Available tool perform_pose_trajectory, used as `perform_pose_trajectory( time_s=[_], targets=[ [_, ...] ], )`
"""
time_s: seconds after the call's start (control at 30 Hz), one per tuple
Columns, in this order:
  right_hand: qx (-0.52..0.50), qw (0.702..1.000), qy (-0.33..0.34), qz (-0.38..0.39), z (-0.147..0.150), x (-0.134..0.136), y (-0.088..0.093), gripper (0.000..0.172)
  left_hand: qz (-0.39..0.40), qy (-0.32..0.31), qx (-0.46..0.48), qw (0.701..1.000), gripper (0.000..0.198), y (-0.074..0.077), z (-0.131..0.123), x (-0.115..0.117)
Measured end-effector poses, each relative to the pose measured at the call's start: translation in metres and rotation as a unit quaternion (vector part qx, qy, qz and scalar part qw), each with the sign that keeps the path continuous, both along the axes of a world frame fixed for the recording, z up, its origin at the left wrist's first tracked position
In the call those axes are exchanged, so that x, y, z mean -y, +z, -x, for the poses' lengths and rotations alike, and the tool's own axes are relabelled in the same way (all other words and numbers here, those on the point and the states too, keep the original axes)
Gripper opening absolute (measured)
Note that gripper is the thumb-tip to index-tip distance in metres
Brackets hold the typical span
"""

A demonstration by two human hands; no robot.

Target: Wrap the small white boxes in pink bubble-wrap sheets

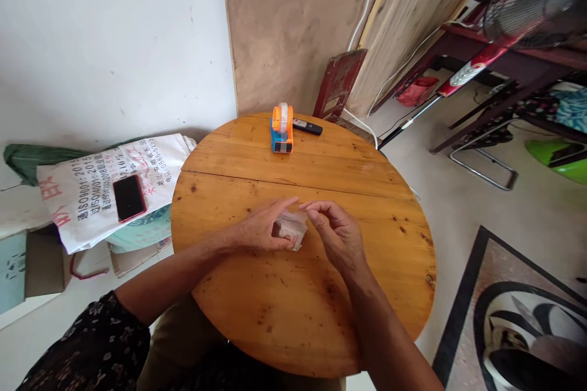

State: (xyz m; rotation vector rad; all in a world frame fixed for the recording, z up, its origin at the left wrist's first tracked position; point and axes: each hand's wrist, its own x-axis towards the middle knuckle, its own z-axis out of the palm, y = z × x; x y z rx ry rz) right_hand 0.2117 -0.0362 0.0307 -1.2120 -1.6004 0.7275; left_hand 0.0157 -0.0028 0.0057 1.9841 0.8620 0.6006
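Observation:
A small pale wrapped packet [293,229] lies near the middle of the round wooden table [367,281]. My left hand [261,229] rests on the table with its fingers curled around the packet's left side. My right hand [332,229] pinches the packet's upper right corner between thumb and fingertips. An orange and blue tape dispenser [281,128] with a roll of clear tape stands at the table's far edge. Just to its right lies a dark remote-like stick [307,127].
A white printed sack [114,186] with a red-cased phone [129,197] on it sits left of the table. A red chair [339,82] stands behind the table. A dark red table [504,61] and a patterned rug [518,317] are to the right.

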Motion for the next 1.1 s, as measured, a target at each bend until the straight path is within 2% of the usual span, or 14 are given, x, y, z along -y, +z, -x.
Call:
perform_pose_trajectory(
  time_s=[0.1, 0.2, 0.37, 0.6, 0.77, 0.93, 1.0, 1.1],
  targets=[
    [-0.002, 1.000, -0.006, 0.010, -0.003, -0.010, 0.014, 0.017, -0.007, 0.009, 0.008, 1.000, 0.093, -0.002, -0.002, 0.001],
    [-0.011, 1.000, -0.009, 0.023, -0.006, -0.028, 0.020, 0.017, -0.012, 0.022, 0.016, 1.000, 0.103, -0.004, -0.003, -0.001],
    [-0.079, 0.996, -0.027, 0.039, -0.007, -0.064, 0.009, 0.014, -0.019, 0.035, 0.028, 0.999, 0.108, -0.005, -0.003, -0.004],
    [-0.127, 0.988, -0.046, 0.072, -0.006, -0.102, -0.001, 0.015, -0.017, 0.010, 0.051, 0.998, 0.102, -0.001, -0.002, -0.003],
    [-0.143, 0.985, -0.054, 0.076, -0.012, -0.115, 0.000, 0.012, 0.081, 0.025, 0.103, 0.991, 0.094, -0.004, -0.003, -0.004],
    [-0.159, 0.983, -0.048, 0.073, -0.013, -0.123, 0.000, 0.015, 0.253, -0.015, 0.246, 0.936, 0.070, -0.013, -0.006, -0.009],
    [-0.165, 0.982, -0.039, 0.089, -0.011, -0.126, -0.001, 0.016, 0.284, -0.013, 0.277, 0.918, 0.065, -0.015, -0.007, -0.012],
    [-0.164, 0.979, -0.038, 0.115, -0.011, -0.131, -0.003, 0.019, 0.293, 0.023, 0.297, 0.909, 0.062, -0.016, -0.008, -0.015]
  ],
)
